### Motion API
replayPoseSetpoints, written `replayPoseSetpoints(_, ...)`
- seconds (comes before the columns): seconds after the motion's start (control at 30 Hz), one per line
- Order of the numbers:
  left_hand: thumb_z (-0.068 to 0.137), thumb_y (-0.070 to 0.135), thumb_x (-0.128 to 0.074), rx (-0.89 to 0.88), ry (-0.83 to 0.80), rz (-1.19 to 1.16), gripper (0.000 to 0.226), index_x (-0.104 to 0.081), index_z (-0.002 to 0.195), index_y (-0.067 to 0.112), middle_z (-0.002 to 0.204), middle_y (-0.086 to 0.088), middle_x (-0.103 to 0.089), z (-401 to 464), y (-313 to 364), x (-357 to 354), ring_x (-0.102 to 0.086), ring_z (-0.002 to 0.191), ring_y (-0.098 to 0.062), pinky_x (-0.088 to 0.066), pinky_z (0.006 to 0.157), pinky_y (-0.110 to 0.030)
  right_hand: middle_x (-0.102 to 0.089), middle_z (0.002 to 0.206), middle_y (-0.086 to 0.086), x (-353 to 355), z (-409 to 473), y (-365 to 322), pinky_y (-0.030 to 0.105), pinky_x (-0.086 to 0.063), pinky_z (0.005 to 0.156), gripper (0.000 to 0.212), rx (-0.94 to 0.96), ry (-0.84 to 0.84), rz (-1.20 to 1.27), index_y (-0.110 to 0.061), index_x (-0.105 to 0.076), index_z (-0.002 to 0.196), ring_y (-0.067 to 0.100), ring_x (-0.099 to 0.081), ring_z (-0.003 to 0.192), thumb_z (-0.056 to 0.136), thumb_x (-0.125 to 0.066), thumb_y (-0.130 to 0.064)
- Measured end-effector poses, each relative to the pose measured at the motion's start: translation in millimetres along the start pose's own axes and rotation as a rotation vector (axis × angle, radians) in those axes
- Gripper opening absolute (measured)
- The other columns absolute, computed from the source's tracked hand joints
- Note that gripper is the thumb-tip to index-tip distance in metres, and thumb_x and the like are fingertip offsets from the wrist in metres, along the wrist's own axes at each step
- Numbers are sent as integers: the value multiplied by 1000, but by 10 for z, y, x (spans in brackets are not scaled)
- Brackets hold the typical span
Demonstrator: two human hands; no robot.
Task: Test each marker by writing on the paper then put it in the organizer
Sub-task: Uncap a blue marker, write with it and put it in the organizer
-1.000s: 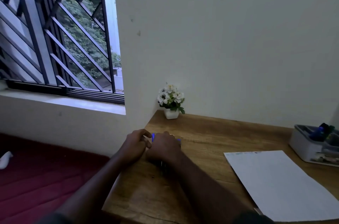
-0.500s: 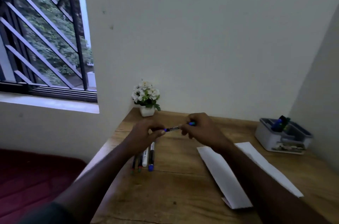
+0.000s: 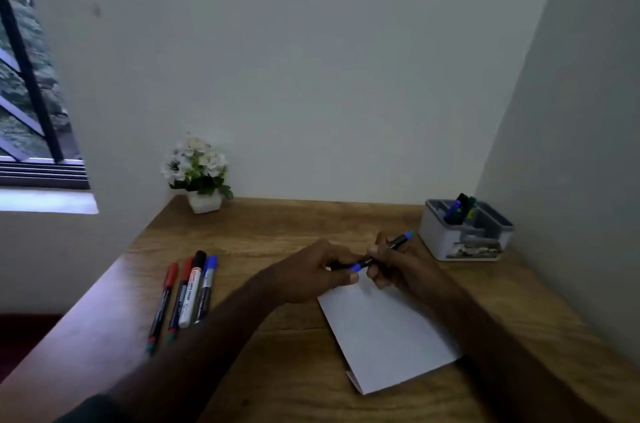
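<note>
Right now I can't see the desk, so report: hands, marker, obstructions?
Both hands grip the slim blue-ended marker above the white paper. Grey organizer far right, path unobstructed. Four markers waiting left.

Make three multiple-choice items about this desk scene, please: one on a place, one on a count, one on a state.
1. Where does the organizer stand?
A. far right corner of the desk
B. beside the flower pot
C. on the paper

2. How many markers lie in the row on the left of the desk?
A. two
B. four
C. six

3. How is the blue-capped marker held?
A. by both hands
B. by the left hand alone
C. by no hand

Key: 1 A, it sits against the right wall. 2 B, four lie side by side. 3 A, the left hand and the right hand each grip it above the paper.
</note>
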State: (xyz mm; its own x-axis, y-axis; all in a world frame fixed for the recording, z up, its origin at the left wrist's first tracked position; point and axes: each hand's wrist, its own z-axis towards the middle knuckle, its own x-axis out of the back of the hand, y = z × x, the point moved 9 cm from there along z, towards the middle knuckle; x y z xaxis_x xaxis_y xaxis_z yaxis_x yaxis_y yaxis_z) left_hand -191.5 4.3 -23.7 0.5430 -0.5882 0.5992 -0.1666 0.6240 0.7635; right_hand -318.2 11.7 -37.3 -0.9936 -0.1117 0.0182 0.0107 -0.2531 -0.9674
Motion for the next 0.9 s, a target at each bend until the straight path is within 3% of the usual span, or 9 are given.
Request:
replayPoseSetpoints(0.03, 96, 17, -57, -5, -40, -31, 26, -70, 88, 38, 79, 13, -61, 23, 21, -42, -54, 73, -4, -39, 69, -25, -66, 67, 19, 38, -12, 22, 35, -37, 55, 24, -4, -10, 34, -7, -62, 69, 24, -55, 50, 91, -67, -16)
replayPoseSetpoints(0.13, 96, 14, -58, 36, -57, -137, 18, -73, 107, 14, 92, -19, -63, 114, 38, -19, -54, 78, -26, -41, 72, -35, -69, 71, 19, 113, -3, -6, 35, -41, 55, 18, 22, -54, 101, -7, -64, 72, 23, -60, 52, 85, -70, -17)
replayPoseSetpoints(0.2, 96, 12, -58, 56, -81, -170, 23, -69, 115, 8, 104, -23, -65, 169, 19, -12, -54, 84, -39, -43, 77, -41, -69, 71, 19, 145, 20, -33, 34, -42, 54, 15, 44, -76, 136, -8, -65, 73, 22, -60, 52, 85, -69, -15)
replayPoseSetpoints(0.27, 95, 12, -59, 78, -132, -202, 33, -63, 127, 16, 112, -14, -67, 187, 3, -42, -56, 90, -31, -42, 81, -38, -68, 68, 18, 201, 39, -68, 31, -45, 53, 15, 58, -75, 203, -8, -64, 72, 21, -58, 49, 86, -66, -13)
replayPoseSetpoints(0.37, 95, 11, -59, 55, -192, -231, 58, -39, 146, 30, 85, 21, -60, 129, -65, -65, -53, 82, 2, -42, 79, -14, -64, 61, 10, 470, 22, -148, 26, -45, 51, 15, 99, 12, 403, -12, -61, 69, 18, -56, 48, 84, -63, -11)
replayPoseSetpoints(0.47, 92, 16, -64, 116, -13, -158, 56, -44, 142, 32, 75, 11, -49, 108, -314, 75, -50, 71, -3, -42, 71, -16, -56, 56, 11, 697, -12, -164, 29, -34, 53, 17, 148, 115, 418, -9, -54, 67, 17, -50, 45, 82, -60, -2)
replayPoseSetpoints(0.63, 82, 21, -74, 171, 307, 204, 24, -72, 106, 21, 87, 10, -67, 121, -584, 273, -61, 79, -4, -50, 75, -27, -39, 51, 8, 761, -15, -71, 34, -20, 50, 29, 192, 322, 244, -12, -49, 58, 17, -36, 46, 77, -55, 9)
replayPoseSetpoints(0.8, 81, 44, -72, 219, 207, 416, 34, -70, 110, 25, 100, 8, -63, 138, -698, 158, -55, 94, -10, -48, 89, -40, -69, 82, 28, 668, -36, 269, 30, -30, 51, 31, -28, 406, 14, 3, -69, 91, 25, -56, 58, 91, -38, 4)
replayPoseSetpoints(0.9, 83, 56, -64, 274, 138, 499, 49, -58, 127, 36, 133, 12, -51, 136, -793, 121, -41, 124, -10, -31, 108, -42, -67, 74, 18, 603, -33, 228, 24, -36, 52, 23, 5, 387, -197, 4, -66, 72, 14, -55, 60, 86, -49, 8)
